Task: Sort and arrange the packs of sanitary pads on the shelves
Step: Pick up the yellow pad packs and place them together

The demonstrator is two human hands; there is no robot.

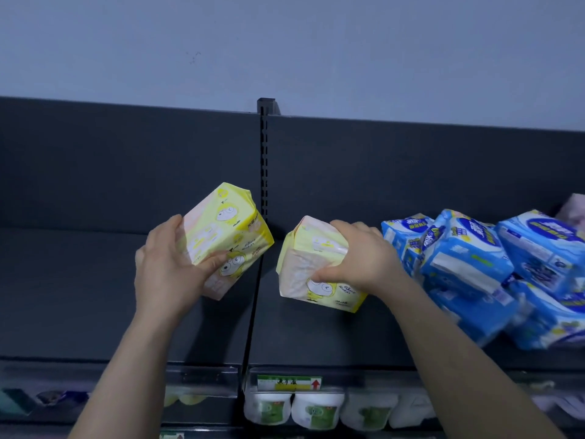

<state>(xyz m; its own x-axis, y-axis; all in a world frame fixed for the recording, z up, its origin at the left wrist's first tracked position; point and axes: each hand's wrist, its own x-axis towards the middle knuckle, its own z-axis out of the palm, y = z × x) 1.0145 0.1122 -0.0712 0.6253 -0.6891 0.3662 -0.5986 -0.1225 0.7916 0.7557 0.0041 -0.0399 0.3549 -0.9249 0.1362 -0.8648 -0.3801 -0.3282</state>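
While left hand (pixel 164 267) grips yellow pack (pixel 228 224), right hand (pixel 361 258) grips second yellow pack (pixel 299 277)

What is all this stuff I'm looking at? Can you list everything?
left yellow pack: one, yellow and pale pink, held tilted above the shelf, left of the post
right yellow pack: one, same colours, just right of the post
blue packs: several, blue and white, heaped at the shelf's right end
shelf: one, dark grey, across the middle
post: one, black, slotted, at the back centre
price label: one, green and yellow with a red arrow, on the shelf's front edge
white packs: about four, white with green print, on the shelf below
left hand: grips the left yellow pack
right hand: grips the right yellow pack
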